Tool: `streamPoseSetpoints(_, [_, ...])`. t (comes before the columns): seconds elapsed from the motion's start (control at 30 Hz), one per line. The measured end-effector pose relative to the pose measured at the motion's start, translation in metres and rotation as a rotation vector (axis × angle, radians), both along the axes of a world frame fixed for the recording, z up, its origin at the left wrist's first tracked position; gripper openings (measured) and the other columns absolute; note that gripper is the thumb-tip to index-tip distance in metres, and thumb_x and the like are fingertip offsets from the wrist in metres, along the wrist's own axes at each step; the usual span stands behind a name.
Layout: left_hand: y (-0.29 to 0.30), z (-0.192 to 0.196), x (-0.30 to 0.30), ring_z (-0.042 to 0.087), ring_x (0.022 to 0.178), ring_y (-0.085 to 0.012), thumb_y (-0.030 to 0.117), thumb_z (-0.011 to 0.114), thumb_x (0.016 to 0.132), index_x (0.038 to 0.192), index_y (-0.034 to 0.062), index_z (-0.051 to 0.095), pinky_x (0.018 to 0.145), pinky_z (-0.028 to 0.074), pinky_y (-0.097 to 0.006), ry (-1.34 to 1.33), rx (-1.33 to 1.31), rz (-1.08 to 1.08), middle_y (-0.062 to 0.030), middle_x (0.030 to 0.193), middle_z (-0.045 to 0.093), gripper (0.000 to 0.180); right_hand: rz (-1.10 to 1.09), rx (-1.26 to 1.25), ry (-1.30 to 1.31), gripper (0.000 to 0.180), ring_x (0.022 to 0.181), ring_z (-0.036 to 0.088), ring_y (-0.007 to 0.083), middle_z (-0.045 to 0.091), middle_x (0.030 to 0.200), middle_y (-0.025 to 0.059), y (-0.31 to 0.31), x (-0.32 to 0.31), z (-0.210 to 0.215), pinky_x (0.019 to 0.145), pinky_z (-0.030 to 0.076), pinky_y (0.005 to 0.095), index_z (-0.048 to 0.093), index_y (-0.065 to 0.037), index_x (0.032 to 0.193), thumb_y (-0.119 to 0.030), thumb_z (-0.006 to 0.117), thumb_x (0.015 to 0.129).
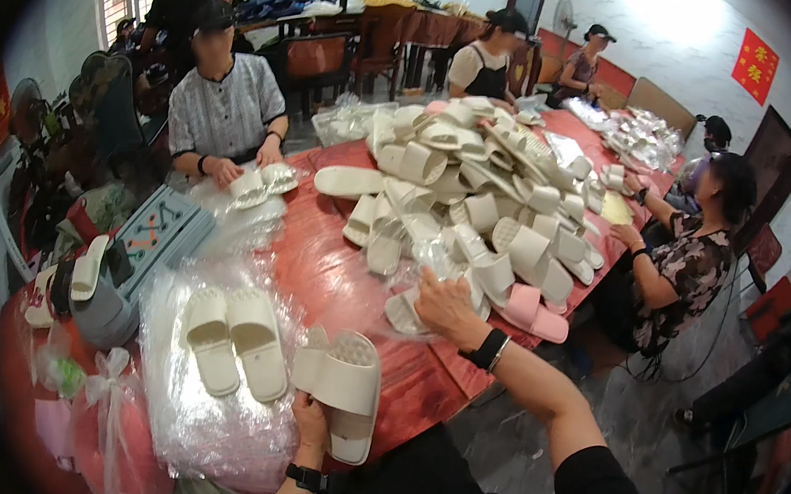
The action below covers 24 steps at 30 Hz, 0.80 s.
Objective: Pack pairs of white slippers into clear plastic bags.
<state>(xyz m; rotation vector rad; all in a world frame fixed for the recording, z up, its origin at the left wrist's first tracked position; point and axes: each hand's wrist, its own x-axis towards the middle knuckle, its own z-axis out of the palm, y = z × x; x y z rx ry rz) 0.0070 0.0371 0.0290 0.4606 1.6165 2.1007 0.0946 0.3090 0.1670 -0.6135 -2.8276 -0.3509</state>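
Note:
My left hand (309, 423) is closed round a cream slipper (350, 373) at the near edge of the red table (316, 268). Another cream slipper shows partly behind it. Beside it, a pair of cream slippers (238, 341) lies on a stack of clear plastic bags (175, 417). My right hand (452, 306) reaches to the near side of a big slipper heap (461, 172), fingers bent and close to a cream slipper (405, 312) and some clear film. What those fingers grip, if anything, I cannot make out. A pink slipper (535, 313) lies to its right.
A person (227, 109) across the table handles slippers in plastic; another person (694, 249) works at the right. A grey crate (166, 233) stands at the left, near a knotted clear bag with red contents (116, 430). Wrapped slippers (643, 138) lie farther back.

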Motion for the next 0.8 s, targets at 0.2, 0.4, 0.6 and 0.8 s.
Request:
streamPoseSetpoints(0.2, [-0.029,0.069,-0.005,0.058,0.089,-0.0177,0.03,0.048,0.087,0.114,-0.0014,0.048,0.075,0.049,-0.03,-0.22,0.398,-0.067,-0.0097,0.104,0.058,0.042,0.1,0.159,0.069,0.034,0.061,0.06,0.0195,0.054,0.11,0.0096,-0.002,0.004,-0.005,0.055,0.041,0.0368,0.055,-0.005,0.103,-0.01,0.053,0.07])
streamPoseSetpoints(0.4, [-0.007,0.128,0.017,0.057,0.085,-0.0118,0.008,0.054,0.085,0.109,0.0,0.055,0.074,0.048,-0.026,-0.344,0.336,-0.43,-0.0045,0.099,0.06,0.025,0.266,-0.106,0.115,0.041,0.077,0.061,0.023,0.048,0.124,0.0081,-0.027,0.003,0.001,0.064,0.045,0.036,0.051,-0.006,0.111,-0.007,0.055,0.07])
streamPoseSetpoints(0.6, [0.017,0.099,0.035,0.053,0.094,-0.0089,0.012,0.056,0.086,0.117,0.0006,0.051,0.08,0.044,-0.024,-0.331,0.273,-0.672,-0.0021,0.107,0.057,0.033,0.428,-0.822,0.144,0.06,0.115,0.045,0.0295,0.037,0.134,0.0145,-0.032,0.035,0.021,0.087,0.043,0.0336,0.04,-0.004,0.127,-0.004,0.062,0.071])
streamPoseSetpoints(0.8, [0.022,0.065,0.035,0.053,0.094,-0.0112,0.008,0.052,0.086,0.11,0.001,0.054,0.082,0.043,-0.025,-0.342,0.068,-0.472,-0.0024,0.104,0.058,0.025,0.581,-0.83,0.047,0.064,0.113,0.047,0.0318,0.029,0.139,0.0138,-0.054,0.047,0.043,0.081,0.046,0.035,0.036,-0.011,0.131,-0.004,0.059,0.072])
